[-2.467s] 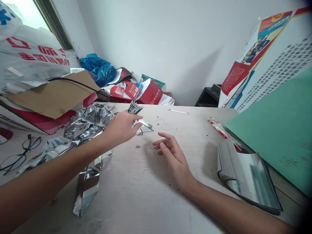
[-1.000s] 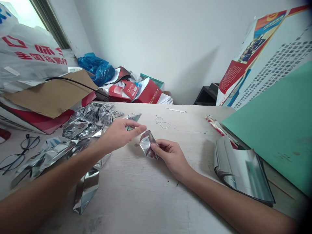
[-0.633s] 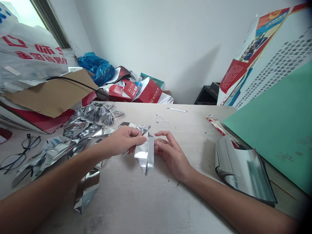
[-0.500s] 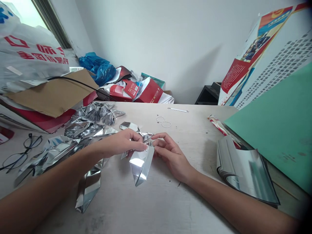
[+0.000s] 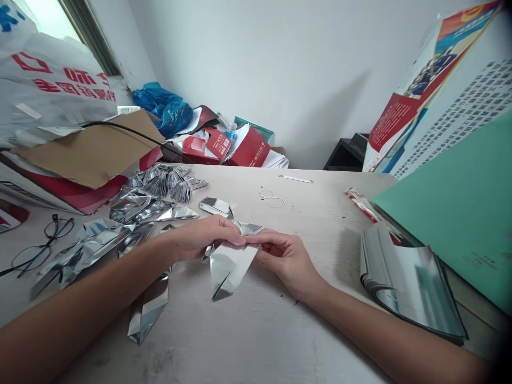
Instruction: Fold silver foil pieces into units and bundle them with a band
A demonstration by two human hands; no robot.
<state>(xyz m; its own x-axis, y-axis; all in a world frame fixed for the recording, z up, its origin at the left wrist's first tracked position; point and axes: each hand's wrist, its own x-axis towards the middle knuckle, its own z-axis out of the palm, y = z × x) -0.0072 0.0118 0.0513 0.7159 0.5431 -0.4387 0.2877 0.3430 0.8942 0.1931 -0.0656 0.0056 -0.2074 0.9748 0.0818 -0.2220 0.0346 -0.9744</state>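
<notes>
Pale counter (image 5: 256,341) carries a folded foil strip (image 5: 148,309) at lower left. At centre, left grip (image 5: 208,240) and right grip (image 5: 280,256) each pinch the foil sheet (image 5: 230,264) by its top edge, holding it taut, point down near the counter. Beyond: foil pile (image 5: 136,213) at left, rings (image 5: 272,198) farther back.

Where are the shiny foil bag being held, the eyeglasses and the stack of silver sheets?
foil bag (image 5: 230,266): head view, its flat middle.
eyeglasses (image 5: 59,228): head view, the farther lens.
stack of silver sheets (image 5: 416,282): head view, the top sheet's middle.
</notes>
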